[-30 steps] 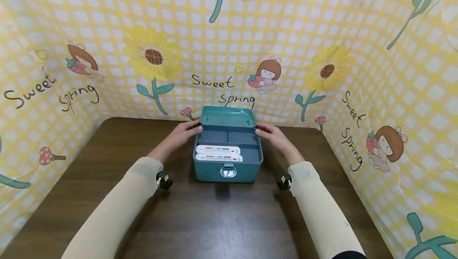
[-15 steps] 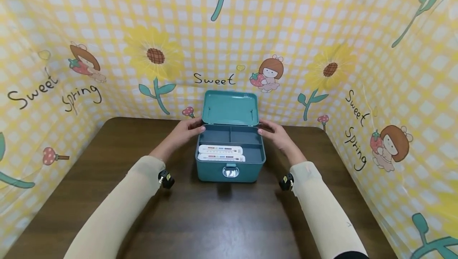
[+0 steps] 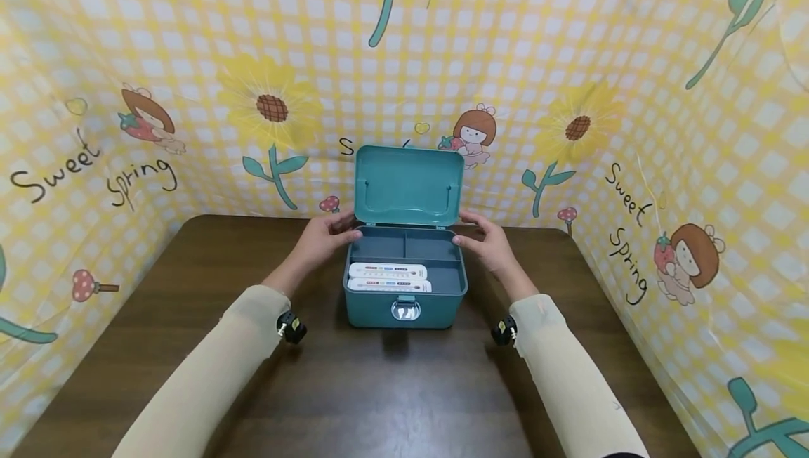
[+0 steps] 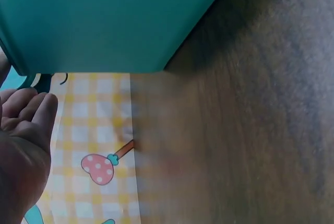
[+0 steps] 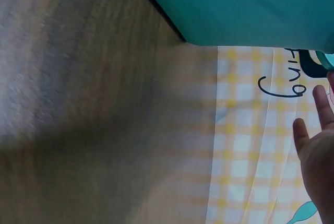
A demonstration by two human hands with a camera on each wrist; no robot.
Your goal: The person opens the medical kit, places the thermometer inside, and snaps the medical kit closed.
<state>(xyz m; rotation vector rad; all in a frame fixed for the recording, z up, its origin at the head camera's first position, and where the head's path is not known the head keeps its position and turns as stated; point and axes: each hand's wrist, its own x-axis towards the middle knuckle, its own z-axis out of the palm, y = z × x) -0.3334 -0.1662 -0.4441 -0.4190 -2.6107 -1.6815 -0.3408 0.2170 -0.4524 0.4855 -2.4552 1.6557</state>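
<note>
In the head view a teal storage box (image 3: 402,312) with a clear front latch stands on the table, its hinged lid (image 3: 409,185) raised at the back. Two white thermometer-like strips (image 3: 387,271) with coloured marks lie in its front compartment. My left hand (image 3: 319,239) is at the back left corner, thumb at the rim and fingers reaching behind the lid. At the back right corner, my right hand (image 3: 489,241) mirrors it. The wrist views show the box's teal sides (image 4: 104,20) and loosely extended fingers; their tips' contact with the lid is partly hidden.
The box stands on a dark brown wooden table (image 3: 392,395). A yellow checked cloth (image 3: 379,86) with flowers and figures hangs behind and at both sides, close behind the lid. Two rear compartments (image 3: 381,242) in the box show bare bottoms.
The lid has swung up from a tipped-back position to a more upright one. Both hands stay at the back corners, and the box keeps its place.
</note>
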